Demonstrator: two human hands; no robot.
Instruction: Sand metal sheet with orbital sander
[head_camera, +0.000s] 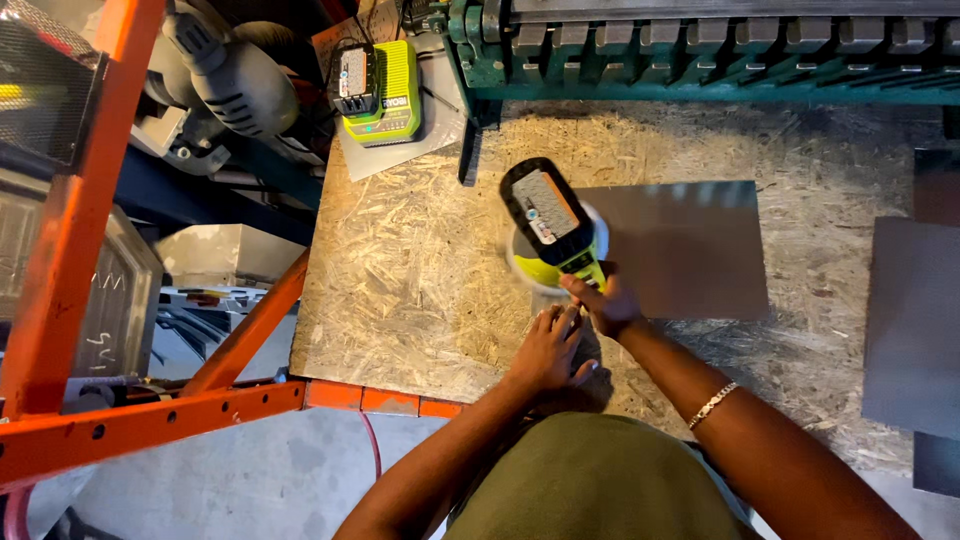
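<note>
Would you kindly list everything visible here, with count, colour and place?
cordless power tool: one, lime green and black, centre of bench, gripped by right hand
metal sheet: one, grey, under and right of the tool
further sheets: at least two, grey, right edge
battery charger: one, lime green, top left of bench
bench top: one, tan chipboard
bending machine: one, green, top
rack frame: one, orange, left
bracelet: one, gold, right wrist
left hand: flat on bench
right hand: on tool handle

Head camera, looking steeply down, close over workbench (420, 300).
</note>
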